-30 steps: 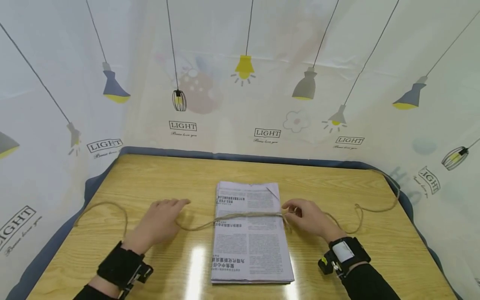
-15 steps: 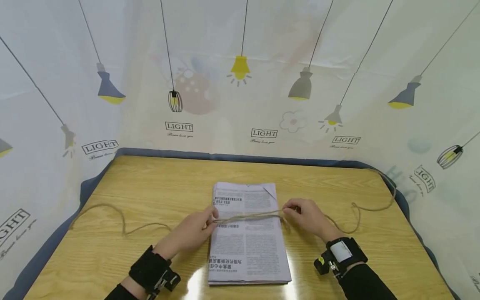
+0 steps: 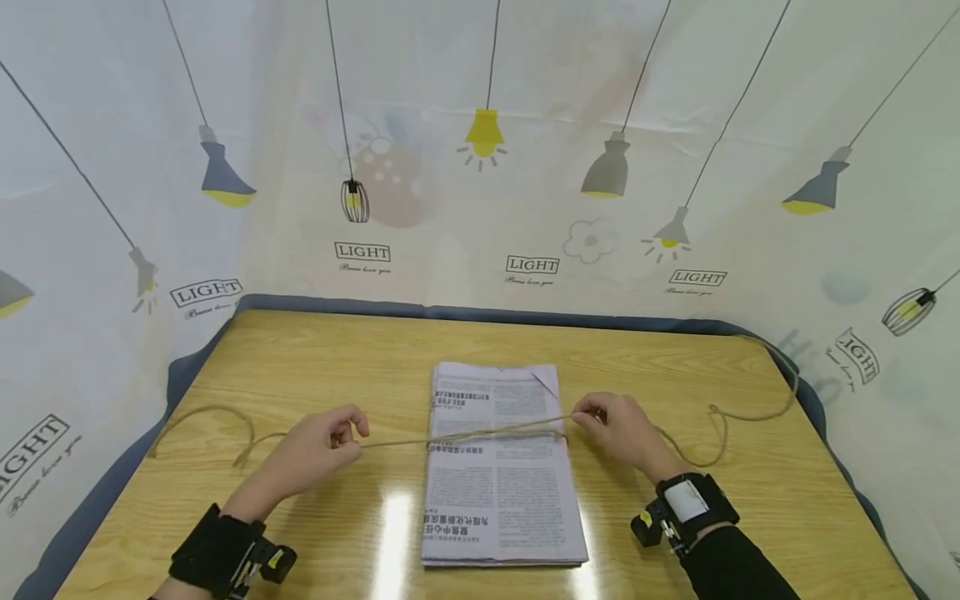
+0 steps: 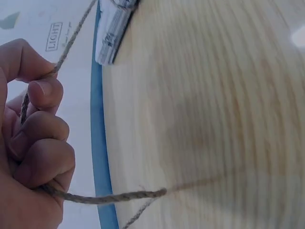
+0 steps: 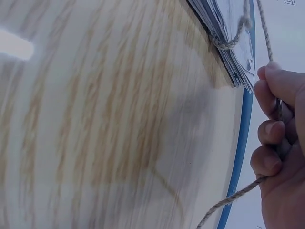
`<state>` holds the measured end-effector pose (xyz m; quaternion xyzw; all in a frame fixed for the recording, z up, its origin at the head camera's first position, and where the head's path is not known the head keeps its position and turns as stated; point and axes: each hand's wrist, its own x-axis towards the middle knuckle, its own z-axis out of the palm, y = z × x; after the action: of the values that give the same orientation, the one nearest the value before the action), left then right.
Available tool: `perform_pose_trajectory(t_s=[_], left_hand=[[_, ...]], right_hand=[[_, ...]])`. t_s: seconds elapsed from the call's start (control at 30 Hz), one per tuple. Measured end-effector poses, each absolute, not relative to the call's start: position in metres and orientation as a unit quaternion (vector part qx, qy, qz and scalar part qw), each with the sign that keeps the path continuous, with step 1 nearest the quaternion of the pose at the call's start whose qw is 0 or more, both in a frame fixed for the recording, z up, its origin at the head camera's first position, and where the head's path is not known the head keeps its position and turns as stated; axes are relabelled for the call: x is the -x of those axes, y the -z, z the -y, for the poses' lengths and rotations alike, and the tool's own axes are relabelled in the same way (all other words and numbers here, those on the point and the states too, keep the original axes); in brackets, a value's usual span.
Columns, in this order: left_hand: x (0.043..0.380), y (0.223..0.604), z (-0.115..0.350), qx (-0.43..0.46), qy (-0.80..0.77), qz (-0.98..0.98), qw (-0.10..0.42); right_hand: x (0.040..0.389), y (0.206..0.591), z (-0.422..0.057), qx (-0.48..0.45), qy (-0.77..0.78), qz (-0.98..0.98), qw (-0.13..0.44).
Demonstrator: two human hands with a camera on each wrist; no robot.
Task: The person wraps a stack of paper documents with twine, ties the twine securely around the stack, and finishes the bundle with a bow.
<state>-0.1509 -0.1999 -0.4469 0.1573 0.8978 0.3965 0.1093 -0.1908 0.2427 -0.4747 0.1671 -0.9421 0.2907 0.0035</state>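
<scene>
A stack of folded newspapers (image 3: 495,500) lies on the table, with twine (image 3: 465,436) running across its middle. To the left of the stack, my left hand (image 3: 311,446) pinches one strand between thumb and index finger. Its other fingers curl round the twine (image 4: 71,45) in the left wrist view. My right hand (image 3: 618,429), just off the stack's right edge, pinches the other end of the crossing twine. In the right wrist view, the twine (image 5: 264,28) passes through the curled fingers, and another loop hugs the side of the newspapers (image 5: 224,43).
Loose twine trails over the wooden table (image 3: 337,350) on both sides, a curved tail (image 3: 217,408) at left and a longer one (image 3: 757,417) at right. A lamp-printed cloth (image 3: 450,208) with a dark blue border surrounds the table's back and sides.
My left hand went right to the stack's left edge, took hold of the twine and drew it back left. The strand between the hands is now straighter. My right hand stayed nearly in place.
</scene>
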Motion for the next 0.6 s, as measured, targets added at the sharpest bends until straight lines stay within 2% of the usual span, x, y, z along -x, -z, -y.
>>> perform_pose_trajectory(t_s=[0.3,0.6], left_hand=[[0.149,0.453,0.215,-0.165,-0.355,-0.91,0.135],[0.155,0.46,0.179,-0.18,-0.348,-0.899,0.198]], right_hand=[[0.188,0.477,-0.252,-0.136,-0.27,0.953,0.002],[0.185,0.482,-0.251,-0.137,-0.288,0.948,-0.02]])
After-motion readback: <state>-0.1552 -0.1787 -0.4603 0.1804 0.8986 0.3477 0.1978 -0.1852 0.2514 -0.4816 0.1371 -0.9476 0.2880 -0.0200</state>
